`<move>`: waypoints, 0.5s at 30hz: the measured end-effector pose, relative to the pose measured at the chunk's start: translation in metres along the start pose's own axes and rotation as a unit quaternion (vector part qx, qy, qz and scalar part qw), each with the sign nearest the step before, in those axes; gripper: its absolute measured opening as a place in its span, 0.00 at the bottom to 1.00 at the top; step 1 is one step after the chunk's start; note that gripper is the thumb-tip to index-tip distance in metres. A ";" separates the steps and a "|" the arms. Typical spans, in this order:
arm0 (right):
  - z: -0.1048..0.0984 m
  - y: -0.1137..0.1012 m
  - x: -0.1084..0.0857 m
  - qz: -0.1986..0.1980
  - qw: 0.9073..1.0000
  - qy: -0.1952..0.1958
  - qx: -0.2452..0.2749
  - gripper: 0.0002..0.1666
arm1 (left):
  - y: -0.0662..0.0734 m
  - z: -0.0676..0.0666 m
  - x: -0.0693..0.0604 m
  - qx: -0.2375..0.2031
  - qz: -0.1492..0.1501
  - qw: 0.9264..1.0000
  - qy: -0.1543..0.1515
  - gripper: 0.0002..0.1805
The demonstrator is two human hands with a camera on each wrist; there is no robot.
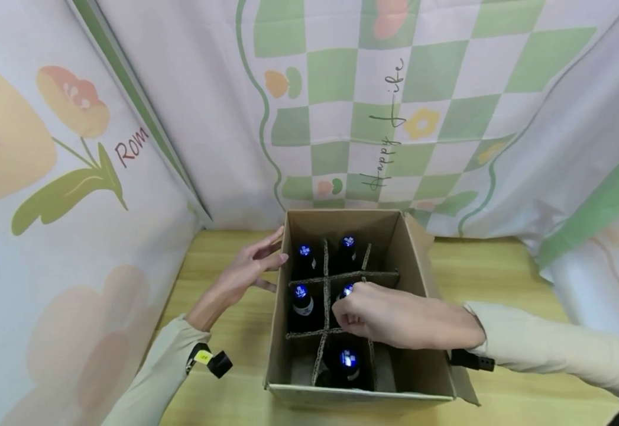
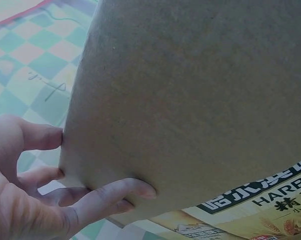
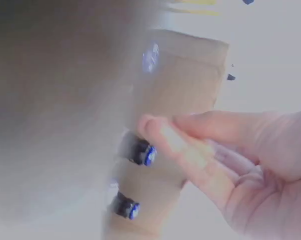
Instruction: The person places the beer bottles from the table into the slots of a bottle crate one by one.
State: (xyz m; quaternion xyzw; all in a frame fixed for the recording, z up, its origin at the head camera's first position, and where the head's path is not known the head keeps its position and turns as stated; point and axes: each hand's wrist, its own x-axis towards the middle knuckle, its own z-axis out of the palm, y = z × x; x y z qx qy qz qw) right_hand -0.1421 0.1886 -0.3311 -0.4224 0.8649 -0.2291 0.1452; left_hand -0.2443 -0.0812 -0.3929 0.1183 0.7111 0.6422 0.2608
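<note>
A cardboard box holds several dark bottles with blue caps, set among cardboard dividers. My left hand rests its fingertips against the outside of the box's left wall; the left wrist view shows the fingers touching the plain cardboard. Over the middle of the box, my right hand has bent fingers beside a bottle cap. In the bright right wrist view, thumb and finger come close together near the caps. Whether they pinch anything is unclear. Another bottle stands in a front compartment.
The box stands on a light wood-patterned table. A flap sticks out on its right side. Patterned curtains hang behind and at the left. Printed lettering shows on the box's outer wall.
</note>
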 end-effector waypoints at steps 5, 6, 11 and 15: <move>-0.008 0.007 0.001 -0.018 0.999 0.039 0.014 0.15 | 0.000 -0.001 0.001 -0.001 -0.003 1.000 -0.001 0.41; -0.009 0.009 0.001 -0.010 0.999 0.041 0.029 0.13 | 0.000 -0.001 0.001 0.001 -0.005 1.000 -0.003 0.42; -0.018 0.016 -0.002 0.054 0.994 0.031 0.090 0.02 | 0.000 -0.005 0.001 0.007 -0.012 1.000 -0.006 0.42; -0.023 0.025 -0.005 0.045 0.994 0.059 0.080 0.03 | 0.002 -0.008 0.001 0.017 -0.013 1.000 -0.012 0.42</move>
